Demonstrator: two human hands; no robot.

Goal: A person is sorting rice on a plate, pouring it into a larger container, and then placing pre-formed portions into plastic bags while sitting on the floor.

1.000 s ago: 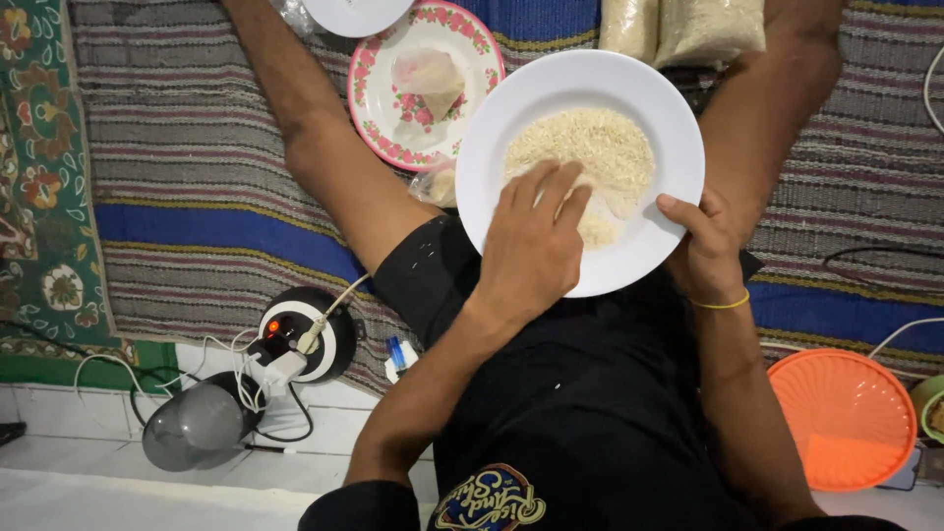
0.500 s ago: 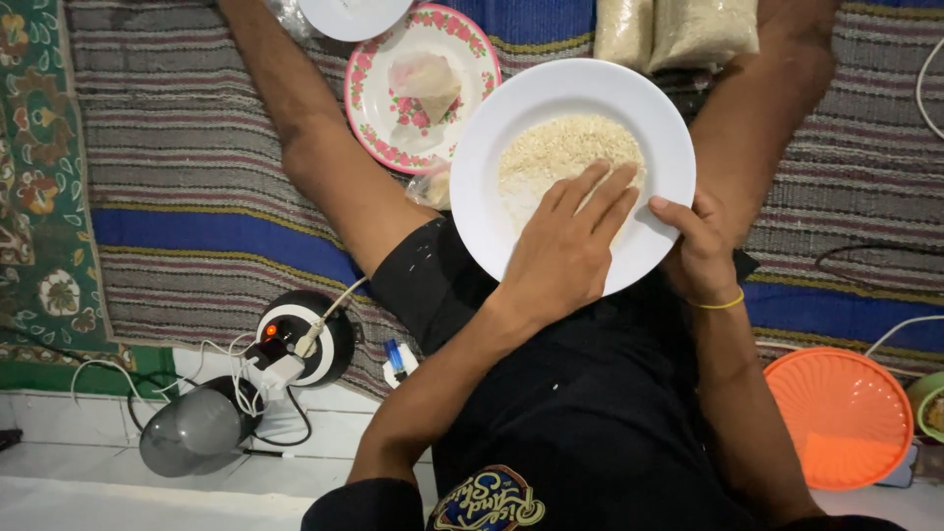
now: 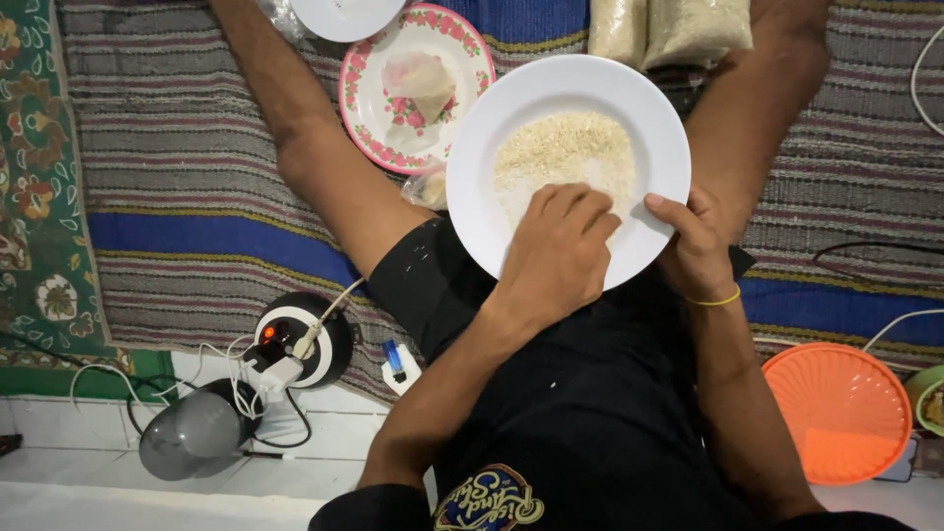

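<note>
Two bare hands work at a white plate (image 3: 482,177) of uncooked rice (image 3: 560,152) that rests tilted over the person's lap, above a striped mat. Left hand (image 3: 556,261) lies palm down across the plate's near rim, its fingers (image 3: 590,211) loosely bent and close together, the tips touching the near edge of the rice heap and gripping nothing that can be seen. Right hand (image 3: 693,246) clasps the plate's near right rim, thumb (image 3: 669,208) on top and the other fingers hidden beneath; a yellow band (image 3: 715,300) circles its wrist. Just beyond the plate's left side sits a floral-rimmed plate (image 3: 364,98) with a small pale bag in it. Toward the mat's near right corner lies an orange ribbed lid (image 3: 836,413); near its near left edge stand a black round device (image 3: 329,344) with a red light and a grey pot (image 3: 192,442).
</note>
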